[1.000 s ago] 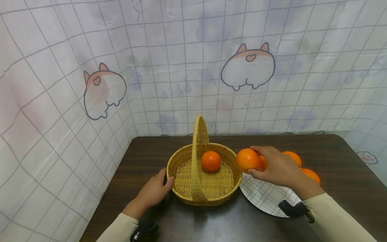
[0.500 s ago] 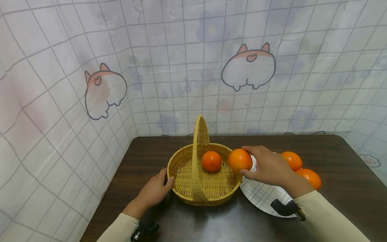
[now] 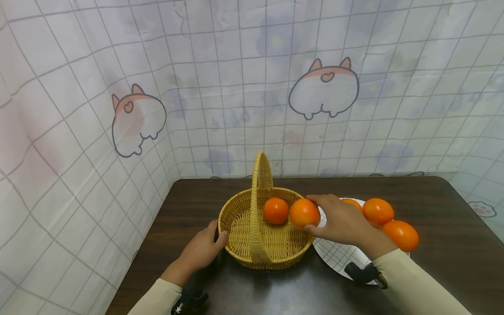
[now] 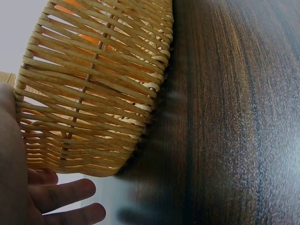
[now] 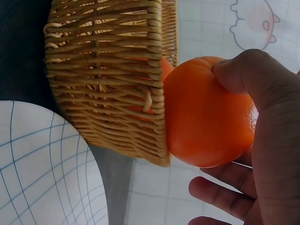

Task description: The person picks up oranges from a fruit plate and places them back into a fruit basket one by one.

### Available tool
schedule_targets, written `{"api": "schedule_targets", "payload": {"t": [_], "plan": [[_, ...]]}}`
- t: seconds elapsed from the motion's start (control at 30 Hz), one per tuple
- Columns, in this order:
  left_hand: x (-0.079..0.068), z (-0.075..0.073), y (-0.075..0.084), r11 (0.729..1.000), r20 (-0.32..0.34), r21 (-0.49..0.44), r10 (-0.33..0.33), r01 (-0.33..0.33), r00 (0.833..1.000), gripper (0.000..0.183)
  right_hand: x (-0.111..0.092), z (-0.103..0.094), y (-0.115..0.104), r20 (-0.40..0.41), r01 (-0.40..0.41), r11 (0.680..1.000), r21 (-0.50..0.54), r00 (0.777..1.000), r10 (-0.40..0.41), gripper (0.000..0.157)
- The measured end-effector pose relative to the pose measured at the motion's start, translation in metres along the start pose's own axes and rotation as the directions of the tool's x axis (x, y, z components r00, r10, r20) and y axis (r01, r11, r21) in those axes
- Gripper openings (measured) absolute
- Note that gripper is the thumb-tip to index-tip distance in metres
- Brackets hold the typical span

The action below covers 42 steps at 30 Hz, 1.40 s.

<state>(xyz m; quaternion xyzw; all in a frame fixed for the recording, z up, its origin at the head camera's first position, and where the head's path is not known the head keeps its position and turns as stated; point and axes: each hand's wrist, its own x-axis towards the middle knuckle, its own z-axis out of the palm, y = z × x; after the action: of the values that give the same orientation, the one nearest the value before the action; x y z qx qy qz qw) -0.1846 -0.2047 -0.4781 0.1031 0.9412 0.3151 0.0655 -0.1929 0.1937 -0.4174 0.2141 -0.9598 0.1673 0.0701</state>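
Note:
A yellow wicker basket [image 3: 256, 258] with a tall arched handle stands on the table. My left hand [image 3: 202, 247] grips its left rim, thumb over the edge and fingers outside; the left wrist view shows some of these fingers [image 4: 70, 194] beside the weave. One orange [image 3: 275, 211] lies inside the basket. My right hand [image 3: 341, 219] pinches another orange [image 5: 206, 115] between thumb and fingers. In the head view this held orange overlaps the basket's right rim. The right wrist view shows it at rim height, against or just above the edge.
To the basket's right, a white plate [image 3: 332, 253] with a blue grid sits partly under my right forearm. Several oranges rest on or at it, among them a far one [image 3: 378, 211] and a near one [image 3: 400, 235]. A patterned curtain [image 3: 236, 87] hangs behind the dark wooden table [image 3: 236, 297].
My right hand has carried the held orange leftward from above the plate to the basket's right rim. An orange behind that hand now shows on the plate. My left hand has stayed at the basket.

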Motion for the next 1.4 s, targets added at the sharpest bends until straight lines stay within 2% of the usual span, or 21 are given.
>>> {"api": "schedule_targets", "payload": {"t": [0.33, 0.57, 0.8, 1.0, 1.4], "plan": [[-0.001, 0.003, 0.001, 1.000, -0.010, 0.008, -0.007, 0.007, 1.000, 0.059, -0.001, 0.009, -0.001, 0.045, -0.015, 1.000, 0.026, 0.999, 0.014, 0.085], [-0.002, 0.004, 0.000, 1.000, -0.005, 0.005, -0.013, 0.013, 1.000, 0.059, -0.004, 0.010, -0.001, 0.070, -0.021, 0.999, 0.047, 0.997, 0.018, 0.078], [-0.003, 0.005, 0.000, 1.000, -0.004, 0.000, -0.011, 0.011, 1.000, 0.060, -0.011, 0.008, 0.006, 0.047, -0.017, 0.998, 0.066, 0.999, 0.014, 0.072], [-0.002, 0.005, 0.000, 1.000, 0.003, -0.002, -0.013, 0.013, 1.000, 0.062, -0.022, 0.002, 0.016, 0.034, -0.020, 1.000, 0.024, 0.999, 0.019, 0.071], [0.001, 0.002, -0.002, 0.999, -0.022, 0.030, -0.019, 0.020, 1.000, 0.062, -0.044, -0.012, 0.036, 0.011, -0.068, 0.998, 0.016, 0.998, 0.068, 0.072]]}}
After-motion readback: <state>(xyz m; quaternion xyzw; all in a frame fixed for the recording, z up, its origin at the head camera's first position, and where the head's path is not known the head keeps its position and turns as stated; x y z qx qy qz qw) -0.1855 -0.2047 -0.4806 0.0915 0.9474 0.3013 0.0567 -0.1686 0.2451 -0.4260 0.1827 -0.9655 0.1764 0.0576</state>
